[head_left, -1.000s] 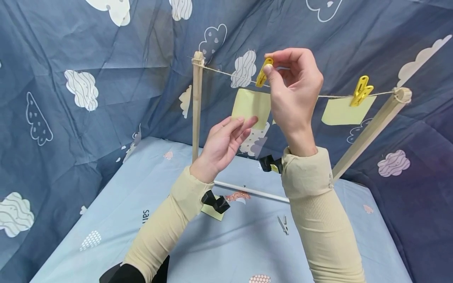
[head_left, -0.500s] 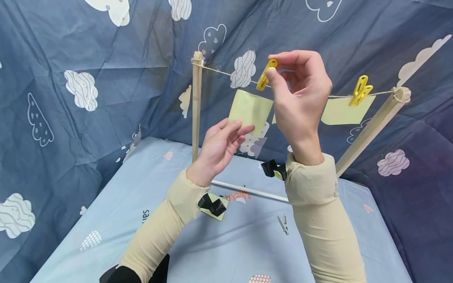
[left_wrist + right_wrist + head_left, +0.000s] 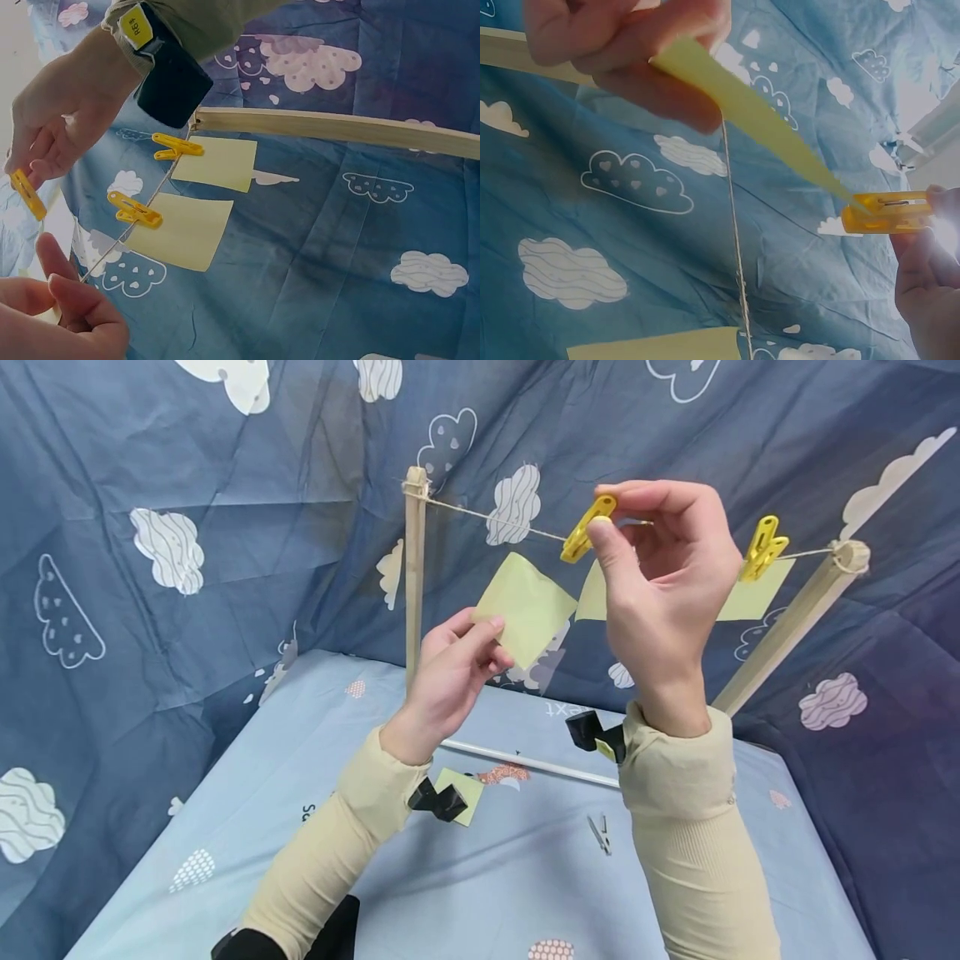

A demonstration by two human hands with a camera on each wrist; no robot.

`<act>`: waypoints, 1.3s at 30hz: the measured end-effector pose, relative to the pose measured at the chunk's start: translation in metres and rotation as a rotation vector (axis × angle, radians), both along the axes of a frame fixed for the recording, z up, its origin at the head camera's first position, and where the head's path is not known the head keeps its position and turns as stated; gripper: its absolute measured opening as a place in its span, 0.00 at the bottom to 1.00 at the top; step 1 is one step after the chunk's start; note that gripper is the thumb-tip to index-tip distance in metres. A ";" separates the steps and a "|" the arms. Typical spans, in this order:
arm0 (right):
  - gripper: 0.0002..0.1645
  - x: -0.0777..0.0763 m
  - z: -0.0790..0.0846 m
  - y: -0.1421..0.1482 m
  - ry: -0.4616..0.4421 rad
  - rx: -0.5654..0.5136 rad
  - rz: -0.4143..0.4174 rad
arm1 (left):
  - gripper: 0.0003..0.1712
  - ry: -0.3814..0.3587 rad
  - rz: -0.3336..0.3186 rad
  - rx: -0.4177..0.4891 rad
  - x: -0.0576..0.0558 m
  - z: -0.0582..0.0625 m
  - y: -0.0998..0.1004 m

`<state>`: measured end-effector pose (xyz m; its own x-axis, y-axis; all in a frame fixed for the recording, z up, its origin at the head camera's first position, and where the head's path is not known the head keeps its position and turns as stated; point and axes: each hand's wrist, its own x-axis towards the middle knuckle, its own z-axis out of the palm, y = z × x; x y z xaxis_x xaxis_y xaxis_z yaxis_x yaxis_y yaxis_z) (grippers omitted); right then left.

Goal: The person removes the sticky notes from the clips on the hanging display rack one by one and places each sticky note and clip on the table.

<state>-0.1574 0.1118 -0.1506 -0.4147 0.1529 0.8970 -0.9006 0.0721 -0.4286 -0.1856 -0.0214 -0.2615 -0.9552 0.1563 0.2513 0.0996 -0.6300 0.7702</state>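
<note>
My left hand (image 3: 453,681) pinches a pale yellow sticky note (image 3: 525,610) by its lower left side, the sheet turned cornerwise. To the right and higher up, my right hand (image 3: 671,589) grips a yellow plastic clothespin (image 3: 587,531) between thumb and fingers. In the head view, the note lies below the clothespin's tip, apart from it. A thin string (image 3: 487,517) runs behind both. Two other notes hang from it under clothespins, seen in the left wrist view: one note (image 3: 217,163) near the post, another note (image 3: 184,232) closer. My right hand partly covers these in the head view.
Wooden posts stand left (image 3: 415,577) and right (image 3: 795,627), bearing the string. On the light blue cloth (image 3: 487,877) lie a yellow note (image 3: 461,793), a white rod (image 3: 532,762) and a grey clothespin (image 3: 600,835). Dark blue cloud-patterned fabric (image 3: 300,527) surrounds everything.
My right hand has shifted right and slightly down with the clothespin. My left hand has drawn left and down, and its note has tilted from roughly upright to cornerwise.
</note>
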 end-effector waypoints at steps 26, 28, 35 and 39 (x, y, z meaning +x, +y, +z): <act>0.18 0.008 -0.028 0.050 -0.001 -0.242 0.068 | 0.10 0.085 0.096 -0.218 0.013 -0.028 -0.041; 0.19 0.008 -0.032 0.055 -0.010 -0.263 0.070 | 0.11 0.086 0.099 -0.247 0.013 -0.032 -0.046; 0.21 0.006 -0.049 0.074 -0.043 -0.352 0.097 | 0.14 0.073 0.095 -0.329 0.015 -0.043 -0.060; 0.21 0.008 -0.058 0.083 -0.061 -0.405 0.132 | 0.14 0.067 0.077 -0.361 0.016 -0.047 -0.065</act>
